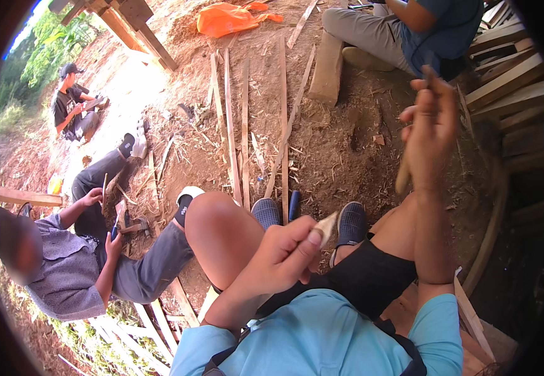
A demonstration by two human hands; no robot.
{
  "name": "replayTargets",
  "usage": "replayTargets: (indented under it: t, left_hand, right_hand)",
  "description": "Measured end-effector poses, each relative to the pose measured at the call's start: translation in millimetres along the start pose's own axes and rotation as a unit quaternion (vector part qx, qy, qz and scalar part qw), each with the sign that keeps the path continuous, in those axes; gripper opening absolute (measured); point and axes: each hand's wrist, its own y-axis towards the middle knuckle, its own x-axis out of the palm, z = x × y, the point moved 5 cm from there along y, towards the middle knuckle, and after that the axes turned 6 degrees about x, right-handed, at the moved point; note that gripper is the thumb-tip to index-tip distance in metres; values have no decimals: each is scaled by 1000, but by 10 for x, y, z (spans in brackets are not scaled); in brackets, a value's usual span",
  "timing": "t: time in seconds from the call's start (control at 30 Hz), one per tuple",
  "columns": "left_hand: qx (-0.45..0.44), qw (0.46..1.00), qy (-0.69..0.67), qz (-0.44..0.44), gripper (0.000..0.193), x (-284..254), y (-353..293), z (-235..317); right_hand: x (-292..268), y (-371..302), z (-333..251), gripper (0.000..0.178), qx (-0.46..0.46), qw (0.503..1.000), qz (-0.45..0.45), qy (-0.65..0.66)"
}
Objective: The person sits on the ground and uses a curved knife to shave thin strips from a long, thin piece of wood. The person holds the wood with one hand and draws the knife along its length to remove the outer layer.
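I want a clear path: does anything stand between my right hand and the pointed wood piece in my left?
Nothing visible blocks your right hand from the pointed wood piece; only the brown, stick-like item it holds juts into the gap.

Okay, the pointed piece looks like bare pale wood, totally matt. Long strips have that same raw wood look, lying on rough, crumbly dirt. Orange bag is thin crinkly plastic, light blue shirt is matt cloth, and the tan handle seems wooden (too blurry to judge its finish).
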Motion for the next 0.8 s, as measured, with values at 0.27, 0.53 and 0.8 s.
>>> replayTargets:
  t: [0.27,0.53,0.8]
  left_hand:
    - [17,991,-101,89,27,-361,54,44]
    - [17,989,-99,109,27,-241,61,18]
    - [7,996,-33,84,27,-110,127,-31]
  right_hand:
    - [203,-645,-139,25,-180,951,-244,-60]
    - [354,-861,-30,31,-151,918,-363,-58]
    - [233,-838,42,32,-215,917,-306,-140]
